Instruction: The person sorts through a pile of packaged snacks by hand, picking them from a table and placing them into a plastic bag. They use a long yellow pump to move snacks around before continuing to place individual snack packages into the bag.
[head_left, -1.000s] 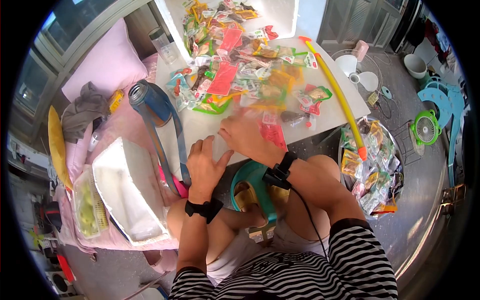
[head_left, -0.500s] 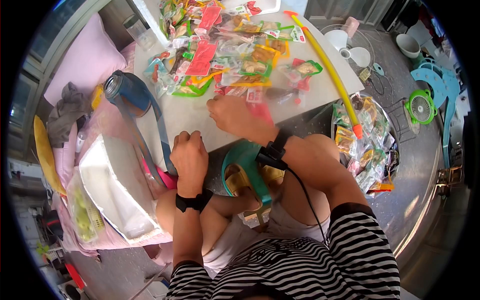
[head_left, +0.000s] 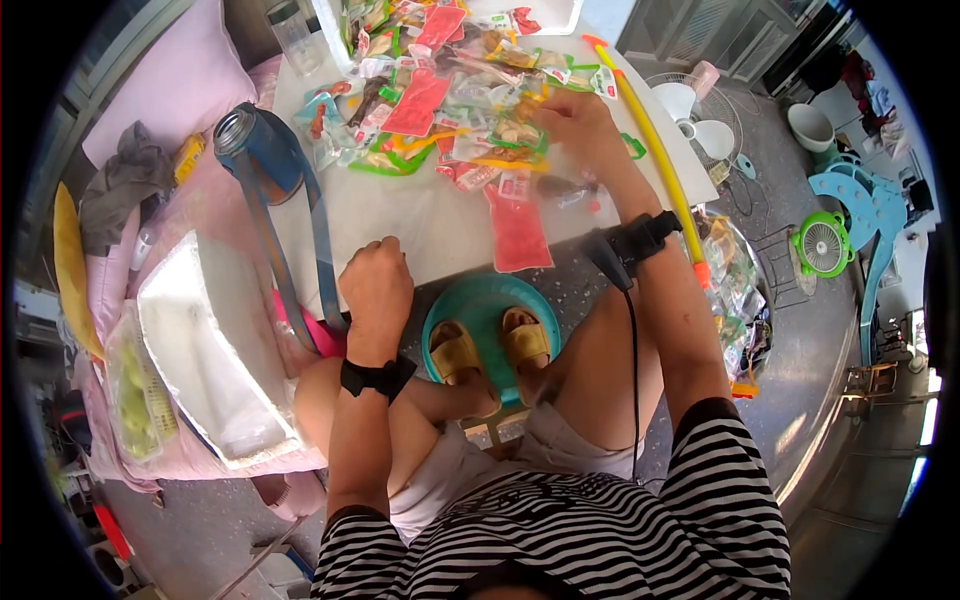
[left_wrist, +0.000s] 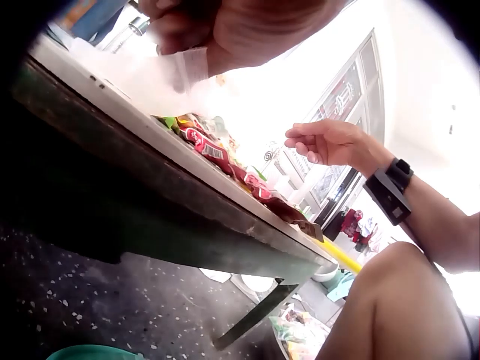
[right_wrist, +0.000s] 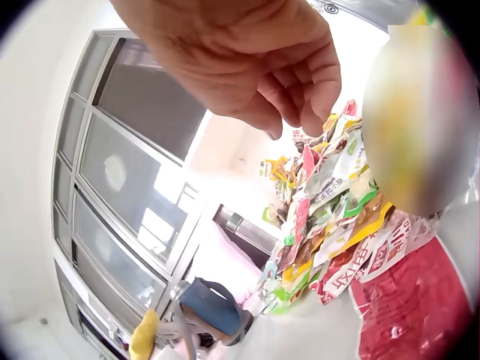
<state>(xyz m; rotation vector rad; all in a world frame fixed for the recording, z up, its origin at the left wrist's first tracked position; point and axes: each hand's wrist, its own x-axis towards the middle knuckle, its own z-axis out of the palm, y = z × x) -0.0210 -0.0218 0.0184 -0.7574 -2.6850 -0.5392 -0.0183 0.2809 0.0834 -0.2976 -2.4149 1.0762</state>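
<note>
Left hand: the left hand (head_left: pixel 376 287) sits at nine o'clock in the head view, just off the table's (head_left: pixel 395 215) near edge, back of the hand up, fingers curled, apparently pinching a translucent plastic bag (left_wrist: pixel 154 82).
Right hand: at one o'clock, arm stretched out, the right hand (head_left: pixel 588 125) hangs over the pile's right side, fingers loosely bent with nothing visible in them.
Snack packets: the heaped snack packets (head_left: pixel 470 95) lie at twelve o'clock, clear and glossy, edged in green, yellow and red.
Red packet: flat, pale-printed at one end, the red packet (head_left: pixel 519 238) lies two o'clock from the left hand.
Change: half a second ago the right hand was nearer the left and partly covered the red packet, which now shows whole.
</note>
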